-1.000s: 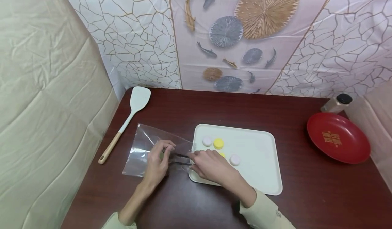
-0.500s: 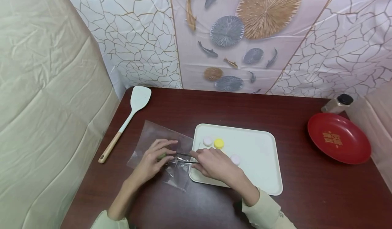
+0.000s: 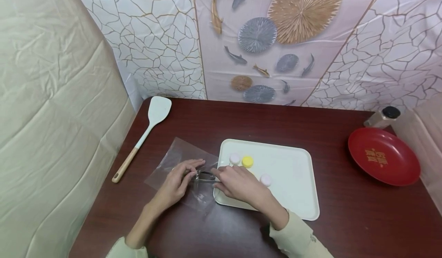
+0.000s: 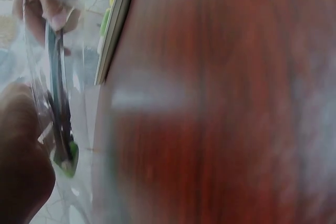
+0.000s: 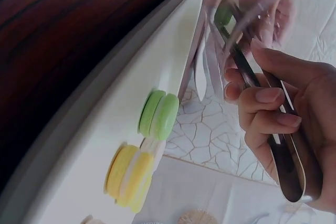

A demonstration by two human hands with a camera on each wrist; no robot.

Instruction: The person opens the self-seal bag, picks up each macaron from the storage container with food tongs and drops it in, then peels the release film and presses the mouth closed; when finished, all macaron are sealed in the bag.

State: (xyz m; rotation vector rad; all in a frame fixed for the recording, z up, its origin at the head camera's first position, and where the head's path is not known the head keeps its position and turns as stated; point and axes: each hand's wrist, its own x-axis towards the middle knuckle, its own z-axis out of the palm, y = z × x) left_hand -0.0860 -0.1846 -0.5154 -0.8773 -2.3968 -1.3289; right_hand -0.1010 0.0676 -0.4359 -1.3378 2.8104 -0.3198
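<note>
My right hand (image 3: 239,183) holds metal tongs (image 5: 291,174) over the tray's left edge, fingers and thumb on both arms. At the tongs' far end a green macaron (image 4: 72,160) sits between the tips, inside a clear plastic bag (image 3: 181,152). My left hand (image 3: 176,179) pinches the bag near its mouth, thumb and fingers close to the tongs' tips. On the cream tray (image 3: 290,170) lie pale pink macarons (image 3: 265,180) and yellow macarons (image 3: 247,161). Another green macaron (image 5: 159,115) shows there in the right wrist view; my right hand hides it in the head view.
A white spatula with a wooden handle (image 3: 126,164) lies on the dark wooden table (image 3: 193,116) at the left. At the right stand a red plate (image 3: 397,154) and a jar with a black lid (image 3: 383,117). Printed cloth hangs behind the table.
My left hand has opened its fingers, shifted slightly right and pinched the bag again. The bag has slid right and turned, with part of it now nearer me. The right hand has barely moved.
</note>
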